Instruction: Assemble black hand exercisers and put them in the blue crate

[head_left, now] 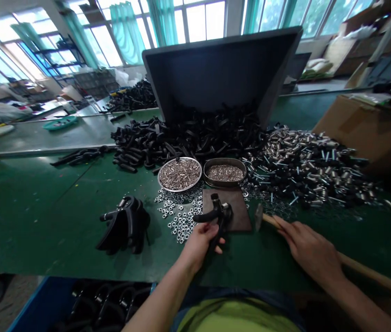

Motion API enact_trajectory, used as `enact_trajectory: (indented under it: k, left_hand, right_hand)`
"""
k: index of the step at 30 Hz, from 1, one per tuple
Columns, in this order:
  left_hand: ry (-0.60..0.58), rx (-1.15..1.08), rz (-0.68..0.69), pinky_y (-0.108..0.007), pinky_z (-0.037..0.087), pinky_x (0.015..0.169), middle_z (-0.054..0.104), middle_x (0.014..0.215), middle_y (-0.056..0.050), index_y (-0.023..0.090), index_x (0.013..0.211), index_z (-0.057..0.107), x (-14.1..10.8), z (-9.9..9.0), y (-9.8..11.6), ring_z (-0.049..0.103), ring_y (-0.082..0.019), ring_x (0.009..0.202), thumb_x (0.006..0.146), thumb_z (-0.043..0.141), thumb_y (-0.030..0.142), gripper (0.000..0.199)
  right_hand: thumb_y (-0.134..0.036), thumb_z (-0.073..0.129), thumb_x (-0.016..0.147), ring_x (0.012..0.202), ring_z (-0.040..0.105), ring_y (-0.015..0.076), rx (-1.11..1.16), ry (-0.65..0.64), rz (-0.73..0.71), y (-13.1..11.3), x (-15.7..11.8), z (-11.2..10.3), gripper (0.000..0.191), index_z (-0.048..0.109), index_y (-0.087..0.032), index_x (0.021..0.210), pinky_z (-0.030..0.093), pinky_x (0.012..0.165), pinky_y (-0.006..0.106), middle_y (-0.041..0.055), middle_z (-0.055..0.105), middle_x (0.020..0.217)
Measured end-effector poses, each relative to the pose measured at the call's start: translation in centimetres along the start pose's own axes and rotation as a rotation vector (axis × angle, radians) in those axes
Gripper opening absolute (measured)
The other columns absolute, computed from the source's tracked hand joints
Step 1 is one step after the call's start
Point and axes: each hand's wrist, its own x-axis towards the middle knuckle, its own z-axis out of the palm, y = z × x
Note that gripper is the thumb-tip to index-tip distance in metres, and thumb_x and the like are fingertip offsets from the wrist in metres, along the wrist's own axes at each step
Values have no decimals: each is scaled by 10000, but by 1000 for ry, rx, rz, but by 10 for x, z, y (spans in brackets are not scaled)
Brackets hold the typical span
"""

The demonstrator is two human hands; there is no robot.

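Observation:
My left hand [198, 246] grips a black plastic handle piece [218, 214] with a metal fitting, standing it on a brown plate [240, 216]. My right hand [308, 246] is closed around the wooden handle of a hammer [371, 272], whose metal head [258, 216] rests close to the plate's right side. Loose silver hex nuts [177, 216] lie left of the plate. Behind it sit a round tray of metal pins [179, 174] and an oval dish of small metal parts [225, 173]. Several finished black pieces [124, 226] lie to the left of my left hand.
A heap of black parts [188, 138] spills from a tilted dark bin [219, 74]. A mound of black parts with silver sleeves [306, 166] lies to the right, beside a cardboard box [368, 131]. A blue crate [101, 304] of black pieces stands below the green bench's front edge [77, 274].

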Motion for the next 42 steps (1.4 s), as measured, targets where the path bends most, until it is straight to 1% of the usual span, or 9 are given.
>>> enact_trajectory:
  k: [4,9,12,14,19,23,28,34,42]
  left_hand:
    - [63,-293,-93,-300,548,783,591,1224,-139,147,1243,550,-5,20,-5,639,-174,932,818,580,233,435]
    - [44,1,100,-383,325,1094,487,1377,-64,216,1203,604,-17,28,-3,430,-241,1285,746,678,285,468]
    - [-11,106,166,-422,342,1078,482,1377,-87,202,1238,574,-21,24,3,446,-256,1272,747,667,260,503]
    - [-5,180,237,-412,401,1029,536,1325,-106,184,1216,586,-19,18,10,508,-250,1208,761,644,235,462]
    - [158,564,495,-323,499,838,647,1101,-89,168,1068,651,12,-2,42,613,-194,968,815,571,225,271]
    - [299,1008,652,-304,459,858,675,989,-62,178,997,680,63,-8,77,592,-179,952,842,547,239,213]
    - [287,1539,529,-327,409,890,683,1006,-96,185,955,710,135,3,112,562,-230,1021,837,525,259,231]
    - [247,1621,399,-414,339,931,693,964,-162,137,891,709,184,13,120,572,-293,1026,705,668,231,213]
    - [241,1472,422,-407,367,918,702,930,-133,156,820,710,176,11,118,609,-276,982,738,603,193,140]
  right_hand:
    - [-279,460,890,842,558,254,-35,18,-105,11,5,8,313,647,-204,1129,413,650,347,95,637,888]
    - [-246,416,907,964,526,235,228,13,-195,-4,75,-9,295,674,-154,1015,432,815,352,107,648,995]
    - [-254,407,913,955,530,225,240,-21,-190,-19,141,-14,309,701,-159,941,426,847,341,98,671,971]
    - [-275,408,911,976,530,237,121,-159,-159,-27,183,-10,327,715,-164,896,431,826,339,110,677,968]
    - [-297,702,690,968,563,293,36,-312,-104,-40,243,17,157,732,-160,760,454,746,349,145,693,852]
    - [-247,722,640,862,624,254,60,-396,-80,-43,248,26,134,733,-172,750,460,697,312,127,703,845]
    - [-278,595,755,876,634,221,158,-402,-49,-37,238,23,158,725,-223,826,454,704,294,76,708,909]
    - [-233,490,782,861,632,207,280,-321,18,-31,232,25,255,703,-231,921,443,718,288,52,710,919]
    - [-226,489,792,863,635,176,509,-122,111,-33,212,9,234,648,-199,961,448,739,267,33,710,931]
